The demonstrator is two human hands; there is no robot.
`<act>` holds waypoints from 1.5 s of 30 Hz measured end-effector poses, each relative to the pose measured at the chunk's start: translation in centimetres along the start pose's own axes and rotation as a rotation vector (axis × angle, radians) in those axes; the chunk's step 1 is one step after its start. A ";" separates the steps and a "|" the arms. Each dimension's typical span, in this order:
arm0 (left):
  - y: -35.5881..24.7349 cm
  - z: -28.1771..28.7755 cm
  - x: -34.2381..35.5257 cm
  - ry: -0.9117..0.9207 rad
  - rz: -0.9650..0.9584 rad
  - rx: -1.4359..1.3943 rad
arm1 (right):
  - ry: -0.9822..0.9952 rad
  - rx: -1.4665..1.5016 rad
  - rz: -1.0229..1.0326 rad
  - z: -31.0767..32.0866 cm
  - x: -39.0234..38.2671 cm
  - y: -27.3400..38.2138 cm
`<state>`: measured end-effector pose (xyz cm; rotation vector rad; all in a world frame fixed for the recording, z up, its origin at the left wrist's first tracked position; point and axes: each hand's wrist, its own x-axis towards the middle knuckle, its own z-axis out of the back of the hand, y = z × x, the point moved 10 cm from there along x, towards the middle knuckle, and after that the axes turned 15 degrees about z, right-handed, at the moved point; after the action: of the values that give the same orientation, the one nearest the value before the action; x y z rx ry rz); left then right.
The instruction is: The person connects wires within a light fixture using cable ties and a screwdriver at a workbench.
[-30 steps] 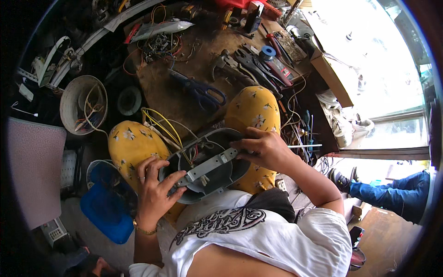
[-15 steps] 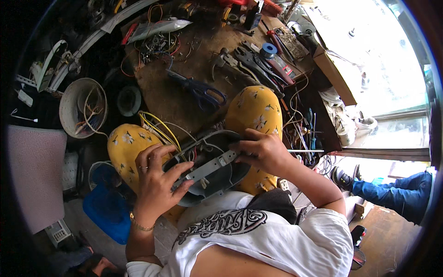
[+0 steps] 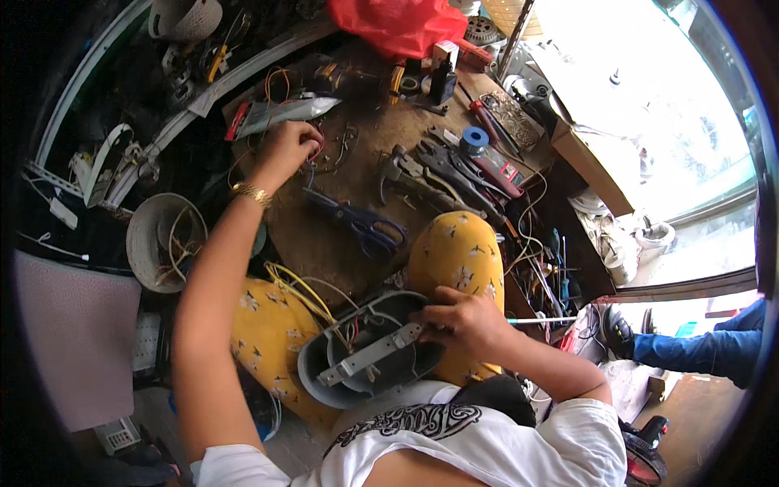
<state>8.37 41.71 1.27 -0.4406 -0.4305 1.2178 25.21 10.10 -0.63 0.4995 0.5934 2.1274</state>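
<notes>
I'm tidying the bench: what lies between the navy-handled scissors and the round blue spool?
In the head view, a metal claw hammer and dark metal pliers lie between scissors and spool.

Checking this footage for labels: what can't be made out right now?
In the head view:
Left hand: anything between its fingertips, hidden by the hand itself.
Grey casing: underside, facing away from view.
Person in jeans: upper body, cut off by the right edge.
Window: much beyond it, lost to glare.
</notes>
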 end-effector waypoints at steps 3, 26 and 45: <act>3.2 -5.0 4.4 -0.009 0.052 0.115 | 0.062 0.038 -0.037 -0.4 0.2 0.0; 2.7 -10.5 5.6 0.089 -0.129 0.149 | 0.104 0.119 -0.061 -0.9 -0.2 -0.4; 0.3 2.2 -11.0 0.333 0.347 -1.260 | -1.329 0.086 0.219 28.4 -12.0 1.9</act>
<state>3.78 31.54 2.03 -1.8245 -0.8279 1.0413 46.08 5.92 21.79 1.8366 -0.1592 1.4657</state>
